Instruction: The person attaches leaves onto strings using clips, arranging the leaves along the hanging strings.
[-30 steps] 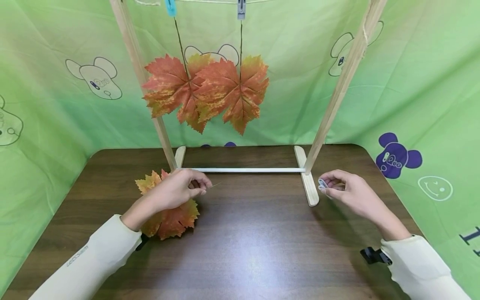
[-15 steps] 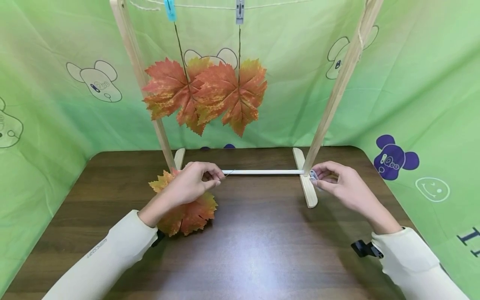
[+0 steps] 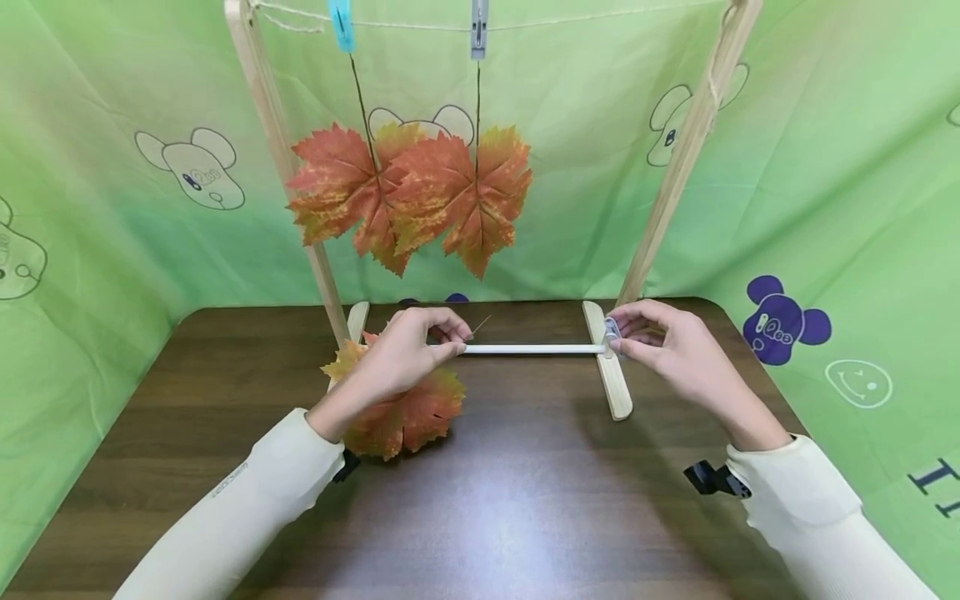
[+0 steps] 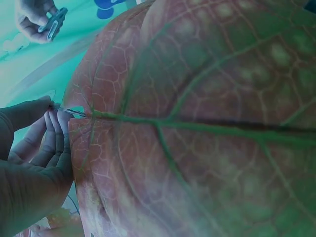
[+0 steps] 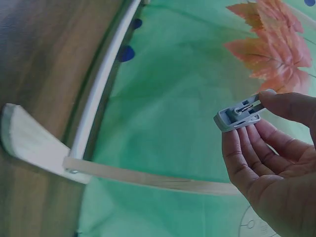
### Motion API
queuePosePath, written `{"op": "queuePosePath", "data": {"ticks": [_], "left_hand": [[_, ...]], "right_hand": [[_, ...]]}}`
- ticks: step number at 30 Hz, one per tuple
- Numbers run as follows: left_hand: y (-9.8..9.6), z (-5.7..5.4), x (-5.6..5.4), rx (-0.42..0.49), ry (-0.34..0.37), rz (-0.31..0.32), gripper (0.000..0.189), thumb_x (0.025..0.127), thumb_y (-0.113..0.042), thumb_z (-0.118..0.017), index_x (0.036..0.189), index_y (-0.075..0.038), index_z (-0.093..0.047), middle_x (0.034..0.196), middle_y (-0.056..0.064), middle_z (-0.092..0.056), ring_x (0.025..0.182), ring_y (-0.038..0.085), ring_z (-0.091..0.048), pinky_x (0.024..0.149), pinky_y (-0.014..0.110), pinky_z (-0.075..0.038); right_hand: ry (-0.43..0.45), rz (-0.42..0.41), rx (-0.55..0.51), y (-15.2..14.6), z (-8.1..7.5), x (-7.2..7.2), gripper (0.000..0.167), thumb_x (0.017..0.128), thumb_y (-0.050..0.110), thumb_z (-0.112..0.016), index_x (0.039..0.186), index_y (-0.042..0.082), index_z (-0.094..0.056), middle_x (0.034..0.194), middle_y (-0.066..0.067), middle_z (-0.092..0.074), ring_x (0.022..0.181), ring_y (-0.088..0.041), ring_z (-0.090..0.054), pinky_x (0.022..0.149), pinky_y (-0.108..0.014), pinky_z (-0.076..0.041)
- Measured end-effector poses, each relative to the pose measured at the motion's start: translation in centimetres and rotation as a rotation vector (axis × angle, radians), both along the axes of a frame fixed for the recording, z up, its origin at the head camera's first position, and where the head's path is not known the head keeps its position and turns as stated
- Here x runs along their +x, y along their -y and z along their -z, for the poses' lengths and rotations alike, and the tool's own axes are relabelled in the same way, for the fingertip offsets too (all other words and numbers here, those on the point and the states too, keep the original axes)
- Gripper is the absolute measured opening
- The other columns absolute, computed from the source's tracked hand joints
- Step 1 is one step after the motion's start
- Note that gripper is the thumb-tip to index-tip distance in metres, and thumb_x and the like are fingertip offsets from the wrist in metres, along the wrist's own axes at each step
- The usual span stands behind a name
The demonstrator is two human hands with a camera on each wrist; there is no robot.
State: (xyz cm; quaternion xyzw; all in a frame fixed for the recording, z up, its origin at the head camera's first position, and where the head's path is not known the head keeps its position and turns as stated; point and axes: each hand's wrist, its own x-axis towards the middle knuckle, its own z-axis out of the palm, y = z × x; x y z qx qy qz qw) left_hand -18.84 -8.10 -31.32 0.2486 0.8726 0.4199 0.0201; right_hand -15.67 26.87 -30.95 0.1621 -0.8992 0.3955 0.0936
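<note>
My left hand (image 3: 408, 346) pinches the thin stem of an orange and yellow artificial maple leaf (image 3: 408, 417). The leaf hangs below the hand and fills most of the left wrist view, its veined face close to the camera. In my right hand (image 3: 675, 346) a grey clothespin (image 5: 239, 112) is held between thumb and fingers, in front of the rack's right foot in the head view. Two more maple leaves (image 3: 337, 187) hang by their stems from a string (image 3: 585, 17), one under a blue clothespin (image 3: 342, 25), the other under a grey clothespin (image 3: 478, 29).
The string spans a wooden rack with a left post (image 3: 262, 92), a right post (image 3: 686, 158) and a white crossbar (image 3: 532, 349) low between them. Its feet stand on a brown wooden table (image 3: 517, 500). Green printed cloth (image 3: 570, 192) encloses the back and sides.
My left hand has moved right and upward with the leaf. The right hand has shifted left and slightly up with its clothespin. More of the rack's top now shows.
</note>
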Motion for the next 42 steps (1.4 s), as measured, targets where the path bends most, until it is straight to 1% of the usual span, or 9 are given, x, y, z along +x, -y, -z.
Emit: {"op": "queuePosePath", "data": {"ticks": [5,10,14,19,22,27,29,36,42], "left_hand": [[-1.0,-0.2,-0.1,0.043,-0.007,-0.013,0.005,0.098,-0.01,-0.073,0.1,-0.013,-0.076,0.092,-0.001,-0.073,0.087,0.014,-0.066,0.079,0.029,-0.053],[-2.0,-0.7,-0.2,0.083,-0.012,-0.028,0.005,0.099,-0.011,-0.073,0.102,-0.013,-0.076,0.094,0.0,-0.074,0.089,0.014,-0.068,0.078,0.028,-0.054],[-2.8,-1.1,-0.5,0.12,-0.017,-0.033,0.006,0.098,-0.01,-0.073,0.102,-0.012,-0.076,0.094,0.0,-0.074,0.089,0.013,-0.068,0.078,0.027,-0.054],[-3.6,-1.6,-1.0,0.163,-0.036,-0.053,0.005,0.098,-0.01,-0.074,0.102,-0.011,-0.077,0.092,0.001,-0.074,0.086,0.013,-0.067,0.074,0.026,-0.052],[-4.0,-1.9,-1.3,0.186,-0.044,-0.07,0.005,0.097,-0.011,-0.075,0.102,-0.01,-0.077,0.092,0.001,-0.075,0.084,0.013,-0.067,0.072,0.024,-0.051],[-4.8,-2.5,-1.4,0.228,-0.037,-0.071,0.005,0.097,-0.011,-0.075,0.102,-0.011,-0.076,0.096,0.002,-0.077,0.083,0.012,-0.069,0.072,0.023,-0.052],[-5.0,-2.7,-1.3,0.237,-0.037,-0.068,0.005,0.097,-0.011,-0.075,0.102,-0.012,-0.076,0.098,0.001,-0.078,0.084,0.012,-0.069,0.073,0.023,-0.053],[-6.3,-3.5,-1.6,0.27,-0.055,-0.044,0.006,0.098,-0.011,-0.074,0.103,-0.011,-0.075,0.095,0.002,-0.075,0.085,0.018,-0.071,0.073,0.023,-0.054],[-7.7,-4.4,-2.0,0.318,-0.095,-0.04,0.005,0.098,-0.011,-0.074,0.103,-0.011,-0.075,0.094,0.003,-0.074,0.081,0.014,-0.067,0.073,0.021,-0.052]], "right_hand": [[-0.024,0.003,0.01,0.6,-1.1,-0.2,0.028,0.094,0.001,-0.076,0.121,-0.003,-0.071,0.106,-0.02,-0.075,0.088,0.011,-0.064,0.081,-0.006,-0.052],[-0.018,0.0,-0.012,1.1,-2.0,-0.4,0.029,0.095,0.004,-0.075,0.123,-0.001,-0.071,0.108,-0.019,-0.075,0.09,0.01,-0.065,0.082,-0.006,-0.052],[-0.013,-0.001,-0.024,1.5,-2.7,-0.6,0.029,0.096,0.006,-0.075,0.125,0.001,-0.07,0.111,-0.018,-0.074,0.091,0.009,-0.065,0.083,-0.005,-0.052],[-0.024,-0.006,-0.025,2.1,-3.6,-0.9,0.03,0.096,0.007,-0.074,0.126,0.002,-0.07,0.111,-0.016,-0.074,0.092,0.009,-0.066,0.083,-0.006,-0.052],[-0.03,-0.01,-0.05,2.3,-4.2,-1.1,0.03,0.096,0.006,-0.074,0.125,0.002,-0.07,0.109,-0.009,-0.074,0.093,0.007,-0.067,0.085,-0.007,-0.053],[-0.04,-0.019,-0.107,2.4,-5.2,-1.4,0.029,0.095,0.003,-0.074,0.124,0.0,-0.069,0.102,0.013,-0.07,0.095,0.004,-0.068,0.088,-0.007,-0.053],[-0.052,-0.025,-0.125,2.4,-5.6,-1.5,0.03,0.095,0.002,-0.074,0.124,0.0,-0.069,0.1,0.016,-0.069,0.096,0.004,-0.068,0.088,-0.007,-0.053],[-0.079,-0.018,-0.179,2.7,-7.0,-1.5,0.029,0.095,0.0,-0.073,0.124,-0.001,-0.069,0.099,0.014,-0.07,0.091,0.0,-0.071,0.083,-0.012,-0.057],[-0.106,-0.013,-0.185,3.0,-8.0,-1.5,0.026,0.096,0.001,-0.073,0.122,0.0,-0.069,0.098,0.014,-0.072,0.09,-0.002,-0.072,0.081,-0.014,-0.058]]}}
